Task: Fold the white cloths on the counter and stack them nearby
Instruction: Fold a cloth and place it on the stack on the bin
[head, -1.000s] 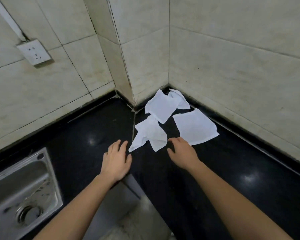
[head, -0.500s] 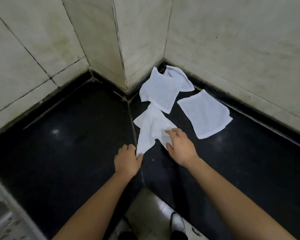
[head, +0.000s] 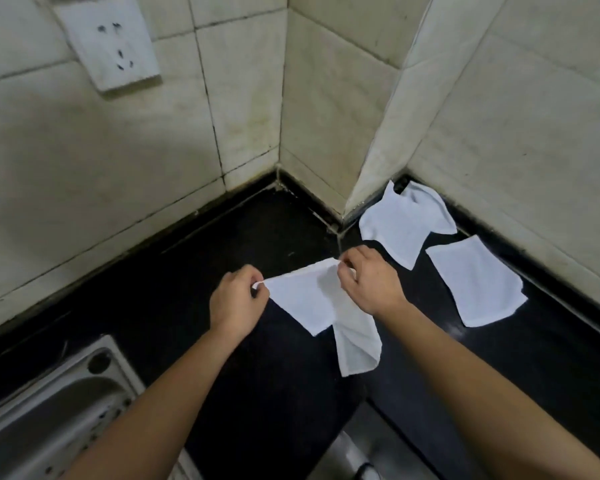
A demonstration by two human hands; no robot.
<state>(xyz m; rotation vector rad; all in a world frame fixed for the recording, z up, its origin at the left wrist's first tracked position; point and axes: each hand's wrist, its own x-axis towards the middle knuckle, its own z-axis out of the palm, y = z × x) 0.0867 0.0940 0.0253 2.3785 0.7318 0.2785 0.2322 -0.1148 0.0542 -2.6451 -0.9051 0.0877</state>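
A white cloth [head: 312, 303] hangs between my two hands above the black counter [head: 153, 299]. My left hand [head: 238, 299] pinches its left corner. My right hand [head: 368, 278] pinches its upper right corner, and the rest of the cloth droops toward me in a loose fold. A crumpled white cloth [head: 404, 223] lies in the wall corner to the right. A flat white cloth [head: 475, 284] lies just in front of that one.
A steel sink [head: 49, 410] sits at the lower left. Tiled walls [head: 326, 98] close in the counter, with a jutting pillar corner behind the cloths. A wall socket [head: 110, 39] is at the upper left. The counter's front edge and the floor show at the bottom.
Both hands took hold of the nearest cloth by its corners and lifted it off the counter, spreading it between them. The view swung left, bringing the socket and sink back in.
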